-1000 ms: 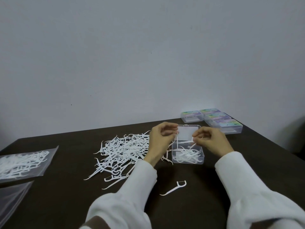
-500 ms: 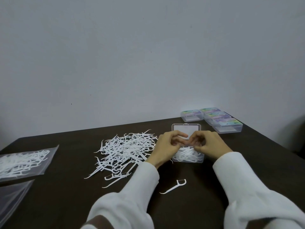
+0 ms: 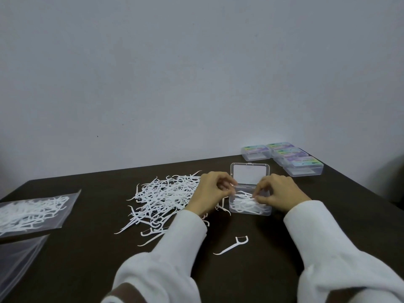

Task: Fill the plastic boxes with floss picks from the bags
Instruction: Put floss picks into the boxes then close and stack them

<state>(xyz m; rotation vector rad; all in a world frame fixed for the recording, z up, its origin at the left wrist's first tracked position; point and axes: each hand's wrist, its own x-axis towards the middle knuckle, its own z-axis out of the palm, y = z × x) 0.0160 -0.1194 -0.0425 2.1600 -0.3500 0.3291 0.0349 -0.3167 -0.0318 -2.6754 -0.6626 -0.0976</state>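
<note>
An open clear plastic box stands mid-table with its lid tipped up at the back and several white floss picks inside. My right hand is over the box, its fingertips pinching floss picks that lie in it. My left hand sits at the box's left rim with curled fingers; whether it holds anything is hidden. A large loose pile of floss picks lies just left of that hand. One single pick lies in front of the box.
A clear bag with floss picks lies at the left edge, a flat bag in front of it. Several closed, labelled plastic boxes stand at the back right corner. A plain wall rises behind the dark table.
Both hands came down from above the box, met over it, then parted slightly. The right fingertips now reach into the box. The lid stands more upright in view.
</note>
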